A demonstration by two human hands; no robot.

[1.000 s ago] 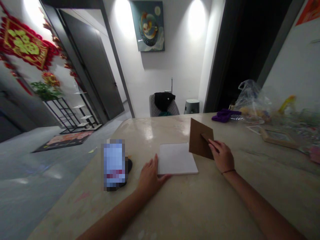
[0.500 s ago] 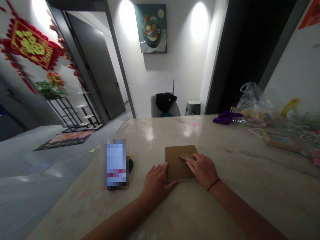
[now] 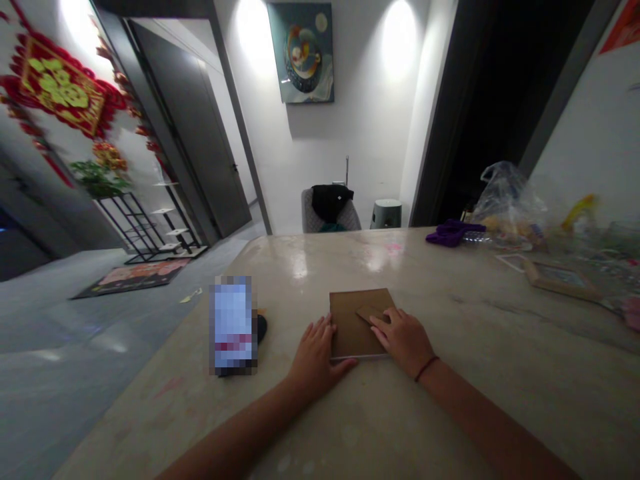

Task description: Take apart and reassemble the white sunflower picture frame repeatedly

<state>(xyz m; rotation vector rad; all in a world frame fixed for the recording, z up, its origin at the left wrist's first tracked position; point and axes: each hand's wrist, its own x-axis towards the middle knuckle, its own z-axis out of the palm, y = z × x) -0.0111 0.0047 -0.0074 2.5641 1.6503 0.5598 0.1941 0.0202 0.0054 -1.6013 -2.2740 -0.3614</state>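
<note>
A flat, square brown board [image 3: 347,333] with a thin white lower edge lies on the table in front of me; it looks like the back of a picture frame. A small brown flap [image 3: 367,315], lying slantwise, is on its right half. My right hand [image 3: 403,339] has its fingers and thumb closed on the flap's right end, hiding that end and part of the board's right edge. Against the board's lower left corner rests my left hand [image 3: 315,350], fingers stretched along the left edge and thumb out by the bottom edge.
A phone with a blurred-out screen [image 3: 233,323] stands tilted on a dark holder at the left. Toward the right lie a wooden frame [image 3: 560,279], a purple cloth [image 3: 453,233] and a clear plastic bag [image 3: 510,207]. A chair [image 3: 310,213] stands beyond the marble-patterned table [image 3: 425,433].
Both hands stay at the board in nearly the same pose. The flap and the fingers on it have shifted very slightly; the whole view has tilted a touch.
</note>
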